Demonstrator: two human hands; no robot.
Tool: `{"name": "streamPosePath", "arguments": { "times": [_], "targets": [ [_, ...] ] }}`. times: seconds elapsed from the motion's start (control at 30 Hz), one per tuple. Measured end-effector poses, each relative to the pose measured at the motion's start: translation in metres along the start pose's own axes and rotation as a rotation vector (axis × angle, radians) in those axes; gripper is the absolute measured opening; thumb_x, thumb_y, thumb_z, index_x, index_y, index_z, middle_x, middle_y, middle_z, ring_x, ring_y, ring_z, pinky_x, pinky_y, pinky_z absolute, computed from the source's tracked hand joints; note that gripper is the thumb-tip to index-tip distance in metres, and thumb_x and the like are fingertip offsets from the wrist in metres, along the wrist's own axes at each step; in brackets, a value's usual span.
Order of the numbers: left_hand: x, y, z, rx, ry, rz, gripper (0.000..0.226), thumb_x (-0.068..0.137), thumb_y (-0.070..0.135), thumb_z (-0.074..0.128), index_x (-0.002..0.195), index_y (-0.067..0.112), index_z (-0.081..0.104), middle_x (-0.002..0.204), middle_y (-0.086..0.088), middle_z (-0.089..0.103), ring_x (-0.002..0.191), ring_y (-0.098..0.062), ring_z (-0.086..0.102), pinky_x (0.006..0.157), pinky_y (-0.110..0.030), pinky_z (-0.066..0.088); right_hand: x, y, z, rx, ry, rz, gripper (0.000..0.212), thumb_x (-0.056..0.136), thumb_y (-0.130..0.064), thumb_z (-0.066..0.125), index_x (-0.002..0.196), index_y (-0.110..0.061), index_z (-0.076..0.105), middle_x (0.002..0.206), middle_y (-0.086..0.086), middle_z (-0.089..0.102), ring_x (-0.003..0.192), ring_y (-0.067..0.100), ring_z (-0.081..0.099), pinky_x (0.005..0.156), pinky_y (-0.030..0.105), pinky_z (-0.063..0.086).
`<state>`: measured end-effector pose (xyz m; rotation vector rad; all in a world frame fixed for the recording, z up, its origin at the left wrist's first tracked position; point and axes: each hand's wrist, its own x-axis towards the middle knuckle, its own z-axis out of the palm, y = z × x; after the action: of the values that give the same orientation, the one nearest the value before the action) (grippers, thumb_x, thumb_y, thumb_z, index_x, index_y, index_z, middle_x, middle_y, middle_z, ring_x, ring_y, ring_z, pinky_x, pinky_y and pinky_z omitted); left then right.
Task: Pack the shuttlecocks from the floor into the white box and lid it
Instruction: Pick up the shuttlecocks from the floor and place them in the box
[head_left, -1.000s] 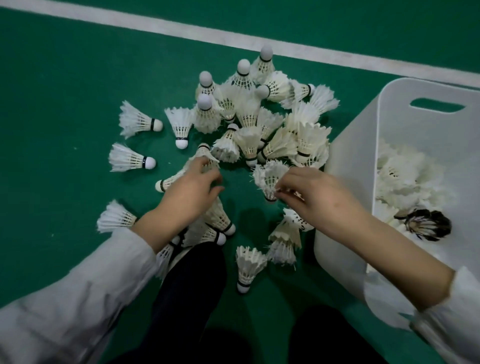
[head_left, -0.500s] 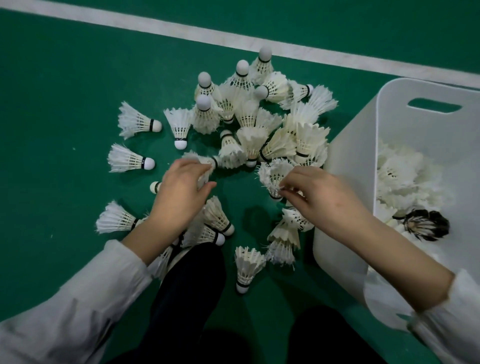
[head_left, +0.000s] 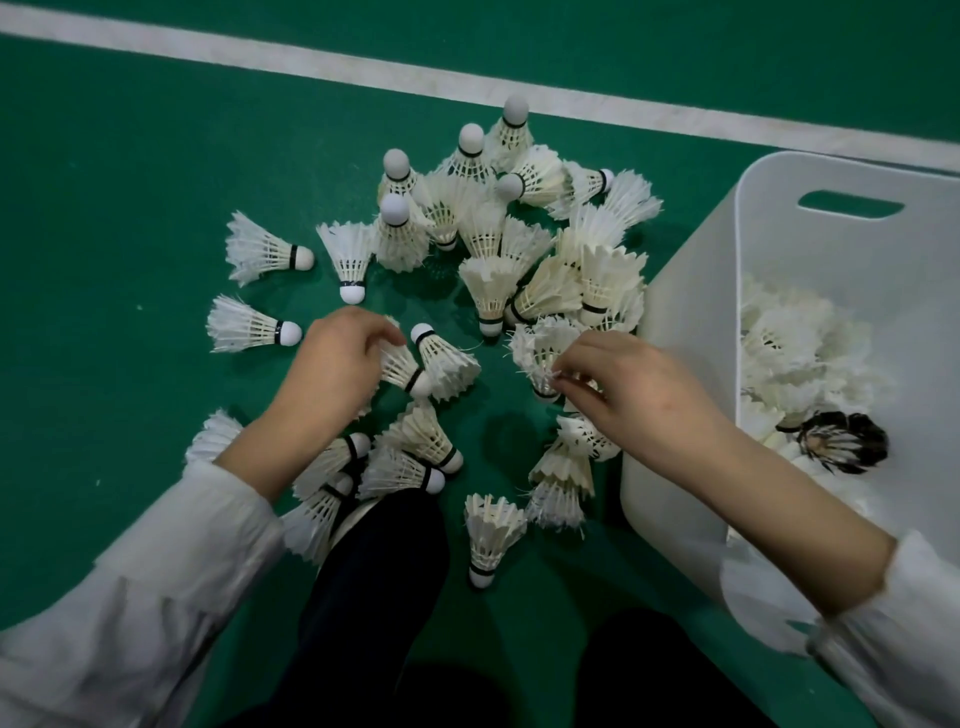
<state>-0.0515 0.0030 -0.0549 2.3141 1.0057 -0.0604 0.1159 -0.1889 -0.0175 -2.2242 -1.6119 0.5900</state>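
Observation:
Several white feather shuttlecocks (head_left: 519, 223) lie scattered on the green floor in front of me. My left hand (head_left: 332, 374) grips one shuttlecock (head_left: 400, 366) by its feathers, with another (head_left: 447, 358) lying right beside it. My right hand (head_left: 634, 389) pinches the feather skirt of a shuttlecock (head_left: 540, 353) near the middle of the pile. The white box (head_left: 691, 312) stands at the right, open, with several white shuttlecocks (head_left: 800, 353) and a dark-feathered one (head_left: 841, 441) inside. No lid is in view.
A white court line (head_left: 363, 73) crosses the floor beyond the pile. My dark trouser legs (head_left: 374, 597) are at the bottom middle, with shuttlecocks lying against the left one. The box has a handle slot (head_left: 852, 205) in its far wall.
My left hand slid left and closed on a shuttlecock, tipping a neighbouring one over. My right hand stayed at the same shuttlecock and tightened its pinch on the feathers.

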Motion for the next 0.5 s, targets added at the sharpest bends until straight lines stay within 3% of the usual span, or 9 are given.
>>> {"name": "streamPosePath", "arguments": {
  "times": [0.07, 0.17, 0.27, 0.37, 0.5],
  "targets": [
    [-0.001, -0.002, -0.004, 0.057, 0.103, 0.036, 0.034, 0.085, -0.011, 0.043, 0.107, -0.001, 0.066, 0.111, -0.017, 0.061, 0.096, -0.03, 0.057, 0.087, -0.031, 0.041, 0.0, 0.0, 0.0, 0.001, -0.004, -0.001, 0.012, 0.088, -0.018, 0.059, 0.086, -0.009, 0.066, 0.082, 0.003, 0.063, 0.08, 0.023, 0.059, 0.064, 0.04, 0.051],
    [-0.007, 0.0, 0.0, 0.161, 0.191, 0.176, 0.032, 0.082, -0.012, 0.049, 0.112, -0.009, 0.06, 0.113, -0.023, 0.057, 0.101, -0.038, 0.056, 0.09, -0.038, 0.044, 0.001, -0.001, 0.001, -0.001, -0.009, -0.002, 0.012, 0.088, -0.018, 0.058, 0.086, -0.009, 0.066, 0.082, 0.004, 0.063, 0.081, 0.024, 0.059, 0.065, 0.039, 0.05],
    [-0.011, 0.005, 0.019, 0.281, 0.114, 0.282, 0.036, 0.089, 0.011, 0.054, 0.118, -0.009, 0.054, 0.118, -0.023, 0.054, 0.103, -0.034, 0.055, 0.093, -0.04, 0.045, 0.001, -0.001, 0.001, -0.007, -0.015, 0.002, 0.012, 0.088, -0.017, 0.059, 0.085, -0.008, 0.065, 0.083, 0.004, 0.063, 0.081, 0.024, 0.059, 0.065, 0.035, 0.048],
    [-0.009, 0.011, 0.04, 0.377, -0.049, 0.258, 0.047, 0.091, 0.033, 0.052, 0.12, -0.004, 0.051, 0.125, -0.015, 0.047, 0.112, -0.027, 0.049, 0.102, -0.038, 0.038, 0.0, -0.001, 0.001, -0.01, -0.02, 0.004, 0.011, 0.087, -0.016, 0.059, 0.085, -0.008, 0.066, 0.083, 0.005, 0.064, 0.081, 0.024, 0.059, 0.066, 0.034, 0.048],
    [-0.005, 0.008, 0.054, 0.442, -0.101, 0.234, 0.047, 0.091, 0.033, 0.054, 0.117, -0.006, 0.052, 0.132, -0.018, 0.042, 0.12, -0.03, 0.043, 0.108, -0.04, 0.032, -0.001, -0.001, 0.001, -0.017, -0.017, -0.001, 0.011, 0.087, -0.016, 0.059, 0.086, -0.007, 0.065, 0.083, 0.005, 0.063, 0.082, 0.025, 0.058, 0.067, 0.034, 0.047]
  ]
}}
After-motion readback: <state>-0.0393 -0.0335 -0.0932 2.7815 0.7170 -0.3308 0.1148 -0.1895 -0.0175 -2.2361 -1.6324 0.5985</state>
